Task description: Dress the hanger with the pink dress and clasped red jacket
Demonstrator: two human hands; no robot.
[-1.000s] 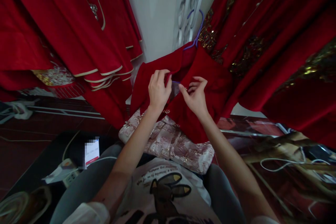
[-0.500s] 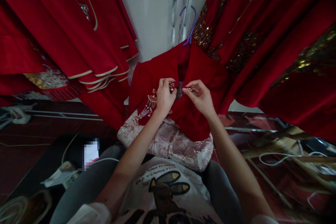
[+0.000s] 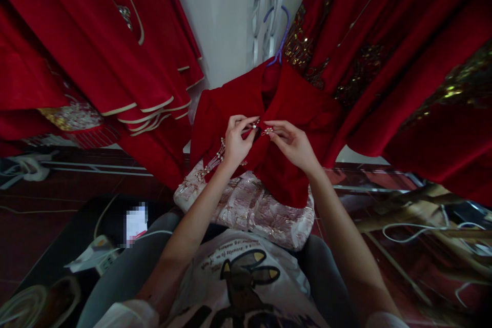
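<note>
A short red jacket (image 3: 230, 100) hangs on a purple hanger (image 3: 283, 36) in front of me, its lower part over a pale brocade cushion (image 3: 265, 210). With thumb and fingers, my left hand (image 3: 236, 143) pinches a pearl-beaded button (image 3: 255, 125) at one front edge. On the opposite edge, my right hand (image 3: 295, 146) grips a small beaded loop (image 3: 266, 131). The two fastener parts are close together but apart. Beaded tassels (image 3: 215, 159) hang on the jacket's left side, partly behind my left hand.
Red garments with cream edging (image 3: 154, 82) hang at left, and gold-sequined red garments (image 3: 369, 72) at right. A power strip (image 3: 103, 256) with cables lies on a black surface at lower left. Wooden pieces and a white cable (image 3: 407, 228) are at lower right.
The jacket's front edges have come closer together, narrowing the gap between them. My left hand has tilted, and the beaded loop now shows more plainly in my right fingers.
</note>
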